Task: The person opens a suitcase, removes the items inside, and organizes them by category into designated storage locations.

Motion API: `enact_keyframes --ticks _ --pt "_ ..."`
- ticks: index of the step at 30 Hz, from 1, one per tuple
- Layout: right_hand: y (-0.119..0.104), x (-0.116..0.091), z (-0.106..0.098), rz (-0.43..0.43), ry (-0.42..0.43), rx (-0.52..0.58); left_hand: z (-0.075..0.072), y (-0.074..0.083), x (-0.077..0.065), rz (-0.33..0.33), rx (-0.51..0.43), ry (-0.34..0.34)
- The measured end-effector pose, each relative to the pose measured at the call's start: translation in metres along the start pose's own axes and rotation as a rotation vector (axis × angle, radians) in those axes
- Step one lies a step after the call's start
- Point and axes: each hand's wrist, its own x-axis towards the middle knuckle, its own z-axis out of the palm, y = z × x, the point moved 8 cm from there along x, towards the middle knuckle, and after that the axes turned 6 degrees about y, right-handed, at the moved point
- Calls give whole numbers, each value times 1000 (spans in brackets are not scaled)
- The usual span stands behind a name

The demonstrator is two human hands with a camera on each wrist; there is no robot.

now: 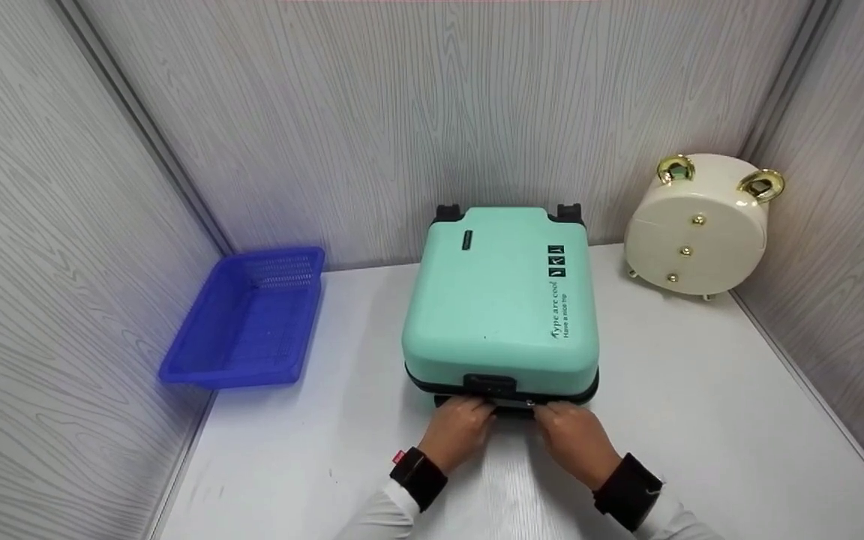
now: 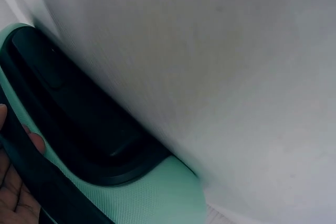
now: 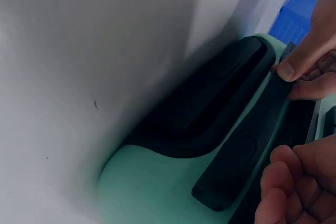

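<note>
The head view looks forward and down from farther back, over the whole suitcase [image 1: 496, 300]. Both wrist views look from close by, tilted, and share its handle [image 3: 241, 140]; head and right wrist views share the basket [image 1: 237, 377].

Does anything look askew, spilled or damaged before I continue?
Nothing stands out. The green suitcase lies with its wheels toward the back wall; the blue basket and cream case stand on either side, and no spill or damage shows. Small dark specks mark the tabletop.
</note>
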Motion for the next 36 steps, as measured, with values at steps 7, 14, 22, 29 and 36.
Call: enact_keyframes --ticks 7,14,22,29,36 --pt "10 10 -33 -12 147 3 -8 5 5 -77 -10 8" --pt "21 42 -67 -56 284 -42 -20 19 9 -45 -62 178" --pt "50 72 -46 47 -29 -113 5 34 20 -111 91 -8" --pt "58 74 -31 100 -134 -37 9 45 26 -142 45 -4" --pt "57 75 -32 110 -124 4 4 45 25 -155 -89 61"
